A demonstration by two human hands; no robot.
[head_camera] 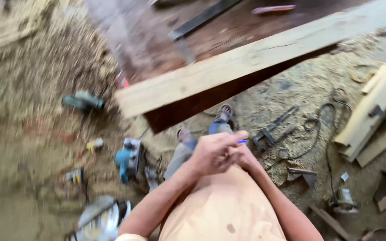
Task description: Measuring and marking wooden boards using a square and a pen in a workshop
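Both hands meet at the waist: the left hand (213, 154) curls over the right hand (243, 155), pinching a small blue pen (242, 141) whose tip pokes out to the right. The plank (246, 60) lies ahead of the hands, its length running left-near to right-far.

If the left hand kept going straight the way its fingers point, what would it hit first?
Probably the small blue object at the fingertips of the left hand. Beyond it lies the metal clamp on the sawdust floor, though depth is unclear.
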